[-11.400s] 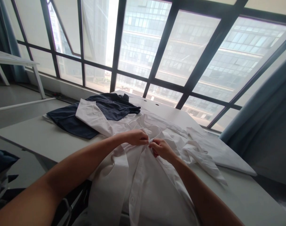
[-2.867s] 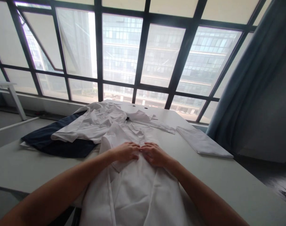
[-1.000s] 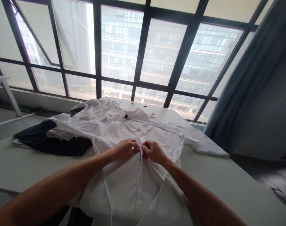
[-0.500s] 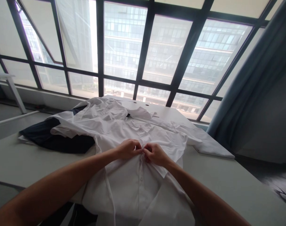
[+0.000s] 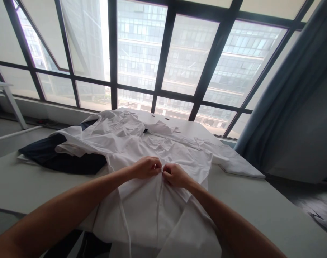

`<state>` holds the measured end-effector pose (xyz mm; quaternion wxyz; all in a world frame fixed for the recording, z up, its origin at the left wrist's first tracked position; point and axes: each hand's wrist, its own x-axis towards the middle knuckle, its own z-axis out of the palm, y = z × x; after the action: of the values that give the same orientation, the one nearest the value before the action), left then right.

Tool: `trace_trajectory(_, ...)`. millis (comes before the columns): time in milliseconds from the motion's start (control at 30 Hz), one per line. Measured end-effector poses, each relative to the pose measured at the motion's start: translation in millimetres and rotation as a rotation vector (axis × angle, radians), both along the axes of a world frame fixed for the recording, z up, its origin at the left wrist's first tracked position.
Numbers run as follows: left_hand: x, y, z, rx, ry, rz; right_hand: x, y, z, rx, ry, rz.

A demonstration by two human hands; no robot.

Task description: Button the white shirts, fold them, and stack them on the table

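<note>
A white shirt point(image 5: 142, 211) lies front side up, its lower part draping over the near table edge. My left hand point(image 5: 148, 167) pinches the front placket from the left side. Opposite it, my right hand point(image 5: 175, 175) pinches the same strip, the fingertips of both hands almost touching. The cloth between them is lifted slightly, and folds run down from it. Whatever button sits at the fingertips is too small to make out. The shirt's collar point(image 5: 162, 144) points away from me, toward the windows.
More white garments point(image 5: 120, 123) lie crumpled farther back, with dark navy cloth point(image 5: 72, 163) at the left. A folded white cloth point(image 5: 240, 166) rests on the right of the white table point(image 5: 260, 208). Beyond stand tall windows point(image 5: 190, 53) and a blue-grey curtain point(image 5: 292, 93).
The placket is pulled up a little more between my fingers, and its lower strip has folded inward so the buttons below show less. Both hands keep their pinch; the view shifts slightly.
</note>
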<state>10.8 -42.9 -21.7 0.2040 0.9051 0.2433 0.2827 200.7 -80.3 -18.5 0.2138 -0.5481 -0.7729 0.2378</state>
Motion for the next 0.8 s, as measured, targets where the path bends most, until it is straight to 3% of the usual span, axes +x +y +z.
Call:
trace_trajectory(100, -3, 0, 5.5, -0.091, -0.1, -0.031, 4, 3, 5, 0.023, -0.119, -0.012)
trace_trajectory(267, -15, -1, 15.6, -0.35, 0.128, -0.154, 27, -3, 30, -0.242, -0.437, -0.147)
trace_trajectory(333, -14, -5, 15.1, -0.386, 0.193, -0.197, 31, -6, 36, -0.117, -0.457, -0.24)
trace_trajectory(400, -7, -11, 12.2, -0.35, 0.216, -0.232, 27, -7, 36, 0.177, -0.39, -0.306)
trace_trajectory(467, 1, -17, 8.6, -0.294, 0.224, -0.277, 18, -5, 29, 0.383, -0.307, -0.261)
trace_trajectory(600, 8, -22, 5.9, -0.277, 0.222, -0.319, 6, 5, 10, 0.339, -0.305, -0.103)
trace_trajectory(667, 7, -19, 7.2, -0.25, 0.216, -0.212, 6, 9, 5, 0.303, -0.309, -0.11)
trace_trajectory(800, 4, -8, 7.9, -0.055, 0.132, 0.282, 10, 10, 3, 0.338, -0.068, -0.124)
